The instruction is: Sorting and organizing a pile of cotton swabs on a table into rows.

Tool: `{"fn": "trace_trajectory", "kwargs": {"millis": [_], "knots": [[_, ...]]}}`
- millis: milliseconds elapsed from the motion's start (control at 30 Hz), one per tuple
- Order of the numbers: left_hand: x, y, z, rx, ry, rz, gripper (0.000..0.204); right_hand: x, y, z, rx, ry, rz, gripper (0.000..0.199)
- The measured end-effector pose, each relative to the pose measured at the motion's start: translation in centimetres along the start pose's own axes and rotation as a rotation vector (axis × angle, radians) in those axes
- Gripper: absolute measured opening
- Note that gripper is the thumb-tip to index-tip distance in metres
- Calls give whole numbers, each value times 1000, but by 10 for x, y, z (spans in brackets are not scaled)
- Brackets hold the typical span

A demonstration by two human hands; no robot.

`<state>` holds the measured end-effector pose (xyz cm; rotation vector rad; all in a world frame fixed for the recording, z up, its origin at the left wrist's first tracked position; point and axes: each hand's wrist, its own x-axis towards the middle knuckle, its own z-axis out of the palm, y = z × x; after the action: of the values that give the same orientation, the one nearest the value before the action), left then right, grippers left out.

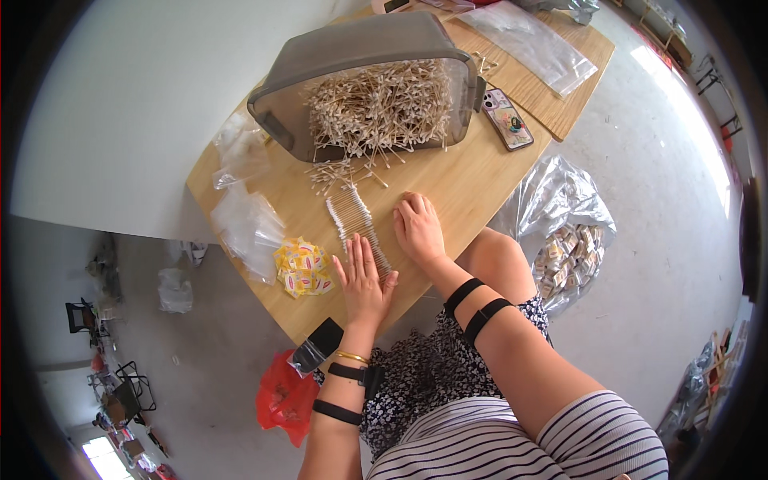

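A row of cotton swabs lies side by side on the wooden table. My left hand rests flat over the near end of that row, its fingers stretched out. To the right of the row, my right hand sits on the tabletop with its fingers bent under and together. Whatever it may hold is hidden beneath it. Beyond both hands, a grey plastic bin tipped on its side spills a heap of loose cotton swabs toward me.
Yellow-and-white packets and clear plastic bags lie on the left. A phone sits right of the bin, near a clear plastic sheet. On the floor are a silver bag of small packs and a red bag.
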<state>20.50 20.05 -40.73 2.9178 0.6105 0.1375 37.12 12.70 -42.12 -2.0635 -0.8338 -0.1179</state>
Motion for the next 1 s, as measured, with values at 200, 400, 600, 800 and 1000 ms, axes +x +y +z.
{"fn": "trace_trajectory", "kwargs": {"millis": [200,400,600,800,1000], "knots": [[-22,7,1,-13,-99,51,94,1,-4,-2,2,23,-33,14],[-30,21,-1,-3,-61,75,93,0,1,-1,-18,0,-28,14],[-50,25,5,-60,-129,41,90,0,-4,-1,-2,-14,-22,14],[-53,26,2,-130,-129,57,89,1,-2,-1,-2,19,-26,13],[-42,26,-10,-73,-116,43,89,1,-3,-3,-3,1,-24,12]]}}
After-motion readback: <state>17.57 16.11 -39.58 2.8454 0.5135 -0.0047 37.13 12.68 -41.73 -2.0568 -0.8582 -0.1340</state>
